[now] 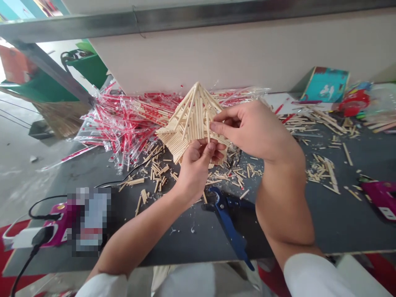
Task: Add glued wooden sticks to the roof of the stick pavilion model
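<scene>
A pointed, roof-like model built of pale wooden sticks stands in the middle of the head view, its sticks meeting at a peak and spreading over a slatted base. My left hand is closed at its lower front edge, thumb and fingers pinching the foot of a front stick. From the right, my right hand pinches the same side of the model with thumb and forefinger; its fingers partly hide the sticks there. Below the hands lies a blue-handled cutter on the dark table.
Red and clear plastic wrappers are heaped at the back left. Cut stick pieces litter the dark table. A purple power strip with cables and a blurred-out device sit at left. A teal box leans at back right.
</scene>
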`<state>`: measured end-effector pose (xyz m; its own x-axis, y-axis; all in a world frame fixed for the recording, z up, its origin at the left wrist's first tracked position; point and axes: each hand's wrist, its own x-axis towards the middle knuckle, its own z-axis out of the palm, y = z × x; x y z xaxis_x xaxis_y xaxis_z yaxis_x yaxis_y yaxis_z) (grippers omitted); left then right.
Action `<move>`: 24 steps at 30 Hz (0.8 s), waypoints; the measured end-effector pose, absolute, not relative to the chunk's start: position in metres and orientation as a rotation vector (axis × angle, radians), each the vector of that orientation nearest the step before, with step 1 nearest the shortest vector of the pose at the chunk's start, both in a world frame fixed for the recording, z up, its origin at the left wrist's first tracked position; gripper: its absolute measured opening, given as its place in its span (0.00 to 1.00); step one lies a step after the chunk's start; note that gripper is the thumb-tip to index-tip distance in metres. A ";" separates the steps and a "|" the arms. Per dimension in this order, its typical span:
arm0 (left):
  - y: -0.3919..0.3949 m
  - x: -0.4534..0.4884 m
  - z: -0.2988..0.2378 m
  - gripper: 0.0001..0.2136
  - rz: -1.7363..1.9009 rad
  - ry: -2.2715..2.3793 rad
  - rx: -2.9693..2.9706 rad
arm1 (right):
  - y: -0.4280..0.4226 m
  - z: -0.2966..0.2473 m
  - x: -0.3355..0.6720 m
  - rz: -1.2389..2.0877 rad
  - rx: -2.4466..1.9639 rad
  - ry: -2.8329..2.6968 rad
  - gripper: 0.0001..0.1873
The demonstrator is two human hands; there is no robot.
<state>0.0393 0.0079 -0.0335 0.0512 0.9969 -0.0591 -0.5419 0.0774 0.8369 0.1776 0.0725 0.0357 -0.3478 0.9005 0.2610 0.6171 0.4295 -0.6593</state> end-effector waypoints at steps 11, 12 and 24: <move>0.015 0.031 -0.028 0.03 1.316 0.804 0.736 | 0.072 0.034 0.184 0.515 -1.195 -1.925 0.15; 0.016 0.030 -0.029 0.03 1.318 0.806 0.741 | 0.072 0.033 0.182 0.485 -1.171 -1.912 0.15; 0.022 0.028 -0.035 0.09 1.340 0.764 0.784 | 0.065 0.026 0.158 0.651 -1.272 -1.780 0.09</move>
